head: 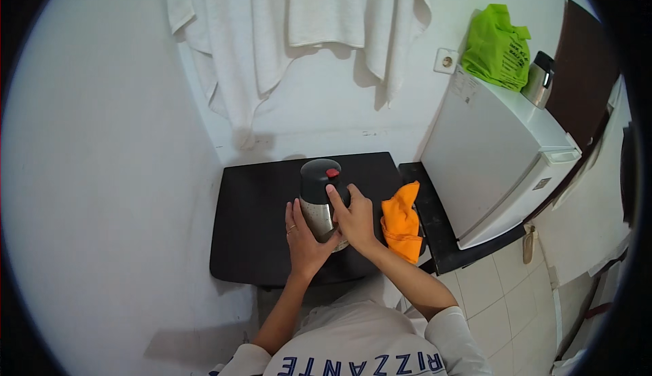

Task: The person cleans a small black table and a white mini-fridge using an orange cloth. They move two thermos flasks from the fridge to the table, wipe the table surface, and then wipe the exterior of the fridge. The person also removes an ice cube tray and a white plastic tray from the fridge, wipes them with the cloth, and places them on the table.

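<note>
A stainless-steel vacuum jug (317, 217) with a black top and a red button stands over the black table (249, 223) before me. My left hand (307, 246) is spread round the lower left side of its steel body, thumb towards the right. My right hand (355, 218) grips the black handle on the jug's right side, with a finger reaching up close under the red button. Small droplets or specks show on the steel. An orange cloth (402, 223) lies bunched at the table's right edge, beside my right forearm.
A small white fridge (484, 131) stands at the right on a black base. On it are a green bag (496, 50) and another steel jug (537, 83). White towels (326, 9) hang on the wall behind the table, near a wall socket (446, 61). A wall rises close at the left.
</note>
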The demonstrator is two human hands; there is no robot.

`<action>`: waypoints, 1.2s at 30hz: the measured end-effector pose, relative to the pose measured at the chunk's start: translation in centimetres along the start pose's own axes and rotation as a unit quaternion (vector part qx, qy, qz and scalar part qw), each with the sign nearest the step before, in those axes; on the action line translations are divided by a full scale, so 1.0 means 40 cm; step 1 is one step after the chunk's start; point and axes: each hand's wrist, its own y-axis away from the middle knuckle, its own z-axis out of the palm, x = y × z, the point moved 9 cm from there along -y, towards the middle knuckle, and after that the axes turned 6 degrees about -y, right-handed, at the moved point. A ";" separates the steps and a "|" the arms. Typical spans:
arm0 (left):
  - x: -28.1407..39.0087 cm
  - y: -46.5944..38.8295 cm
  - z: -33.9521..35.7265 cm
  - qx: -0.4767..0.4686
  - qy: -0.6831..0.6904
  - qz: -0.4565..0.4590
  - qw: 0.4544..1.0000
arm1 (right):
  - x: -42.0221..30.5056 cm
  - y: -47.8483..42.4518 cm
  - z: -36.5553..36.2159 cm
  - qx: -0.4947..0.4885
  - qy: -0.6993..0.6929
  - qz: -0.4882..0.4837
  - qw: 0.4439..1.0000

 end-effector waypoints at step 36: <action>-0.543 -0.161 -0.075 0.310 -0.060 -0.246 0.916 | 0.122 0.049 0.280 -0.300 0.122 -0.062 0.944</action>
